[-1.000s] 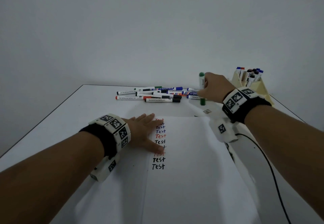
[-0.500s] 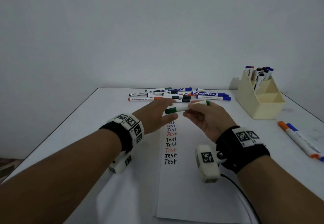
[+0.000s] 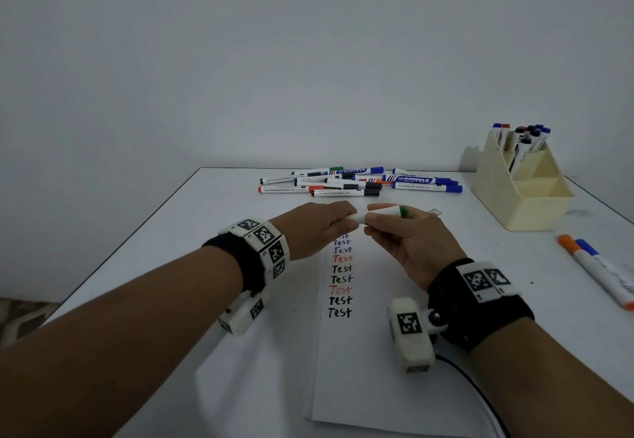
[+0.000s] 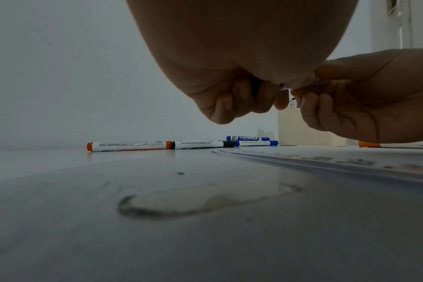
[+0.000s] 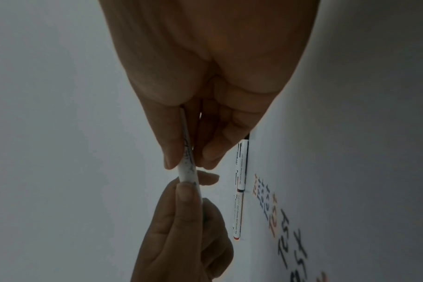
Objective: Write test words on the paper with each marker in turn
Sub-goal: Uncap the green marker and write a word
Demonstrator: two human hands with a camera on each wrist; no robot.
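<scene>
A white marker with green ends (image 3: 380, 212) is held level above the top of the paper (image 3: 377, 376). My left hand (image 3: 346, 219) grips its left end, which its curled fingers hide. My right hand (image 3: 374, 223) pinches the barrel, and the green tail end sticks out past the thumb. In the right wrist view the marker's barrel (image 5: 187, 169) runs from my right hand (image 5: 193, 158) down into my left hand (image 5: 181, 219). A column of "Test" words (image 3: 341, 278) in black, red and blue runs down the paper.
Several loose markers (image 3: 346, 183) lie in a pile at the back of the white table (image 3: 171, 249). A cream holder (image 3: 525, 197) with several markers stands at the back right. Two markers (image 3: 597, 269) lie by the right edge. A black cable (image 3: 480, 393) trails from my right wrist.
My right hand brought the green marker from near the pile to above the paper. My left hand rose off the paper and closed round the marker's left end.
</scene>
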